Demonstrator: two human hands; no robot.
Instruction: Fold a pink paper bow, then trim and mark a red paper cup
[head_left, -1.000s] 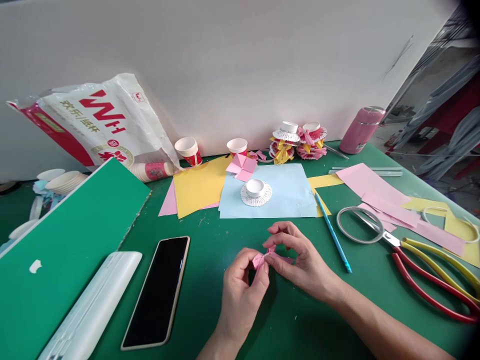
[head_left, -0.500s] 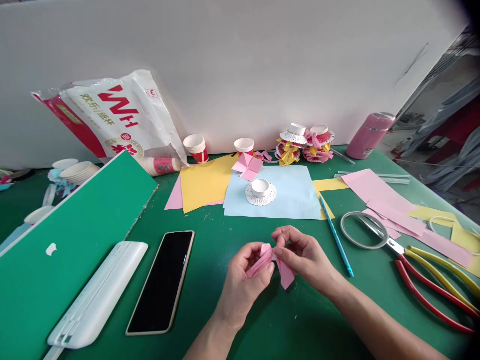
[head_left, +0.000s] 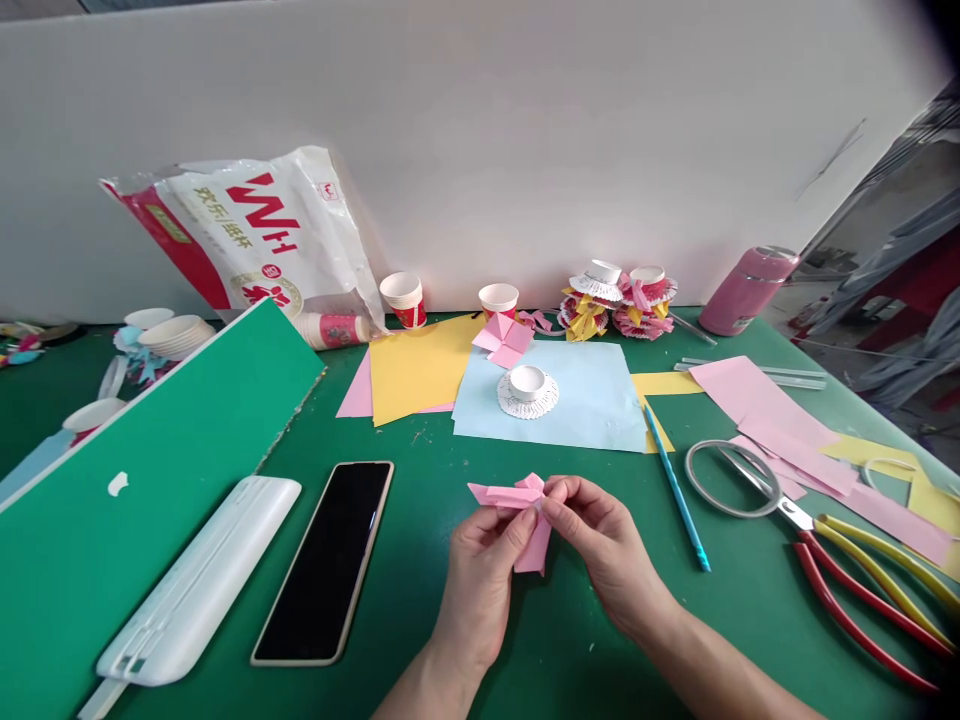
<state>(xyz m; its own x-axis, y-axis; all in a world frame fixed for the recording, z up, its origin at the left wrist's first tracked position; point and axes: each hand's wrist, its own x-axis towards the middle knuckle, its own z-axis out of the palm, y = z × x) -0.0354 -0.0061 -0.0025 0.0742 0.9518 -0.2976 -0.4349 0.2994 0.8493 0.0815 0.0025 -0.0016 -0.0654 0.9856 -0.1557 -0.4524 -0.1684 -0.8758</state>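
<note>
Left hand (head_left: 480, 560): thumb & fingertips pinched shut on a folded pink paper piece (head_left: 517, 505), holding it just above the green table (head_left: 420, 600).
Right hand (head_left: 600, 530): fingertips closed on the same piece at its centre, touching the left hand's fingertips.
Pink paper piece: between both hands; one flap sticks out to the left, another hangs down under the pinch. Looks bow- or pleat-like; exact folds too small to tell.
Step in hand: shaping/creasing the small pink fold, prob. midway, as flaps look loose & uneven.
Next move calls for: firm pinch at the centre w/ one hand while the other sets a flap; light force, thin paper tears or slips easily.
Left of the hands: black phone (head_left: 326, 565) lying flat, then a white case (head_left: 202, 580) and a green board (head_left: 150, 480).
Beyond the hands: light blue sheet (head_left: 592, 400) w/ a white cup piece (head_left: 527, 390) on it; yellow sheet (head_left: 412, 365) next to it.
Right of the hands: blue pencil (head_left: 675, 485), then scissors (head_left: 825, 540) w/ red & yellow handles, and pink strips (head_left: 772, 410).
</note>
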